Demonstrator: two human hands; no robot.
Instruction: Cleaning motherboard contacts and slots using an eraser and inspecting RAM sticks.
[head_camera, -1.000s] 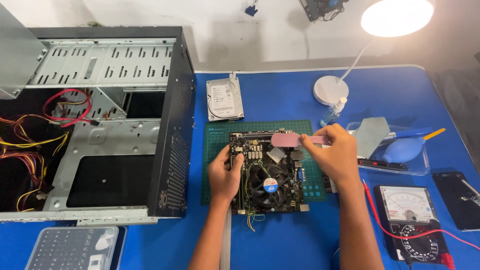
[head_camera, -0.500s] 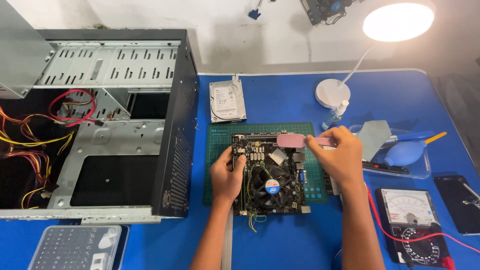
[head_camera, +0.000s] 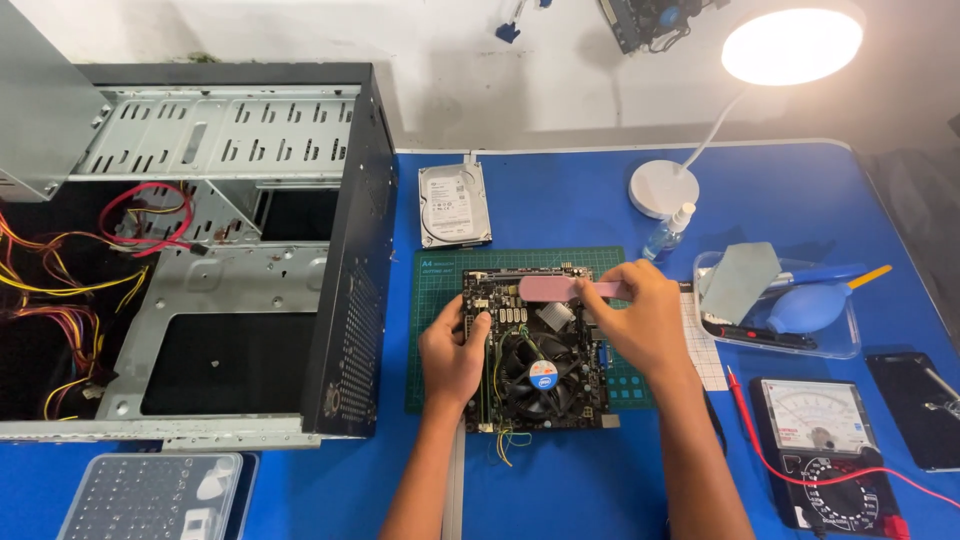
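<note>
Your left hand (head_camera: 452, 350) lay on the left edge of the motherboard (head_camera: 535, 350), fingers curled down over the board's side and pressing it to the green cutting mat (head_camera: 440, 300) beneath; it steadied the board rather than closing around anything loose. Your right hand (head_camera: 640, 320) was closed on the handle of a pink brush (head_camera: 560, 288), gripping it between thumb and fingers, with the pink head reaching leftward over the upper part of the board, just above the dark cooling fan (head_camera: 540, 375). Whether the brush head touched the board could not be told from this angle. The motherboard sat flat near the middle of the mat, on the blue table (head_camera: 560, 190), with thin yellow and green wires trailing off its near edge. To your left stood the open computer case (head_camera: 230, 260), side panel off, red and yellow cables bunched inside. A hard drive (head_camera: 453, 205) lay on the table beyond the mat. On your right, a white desk lamp (head_camera: 664, 188) shone down, a small spray bottle (head_camera: 665, 235) stood near its base, a clear tray (head_camera: 770, 335) held a blue air blower (head_camera: 810, 308), and an analog multimeter (head_camera: 825, 450) lay nearer you. A screwdriver bit case (head_camera: 150, 495) sat at the near left corner.
</note>
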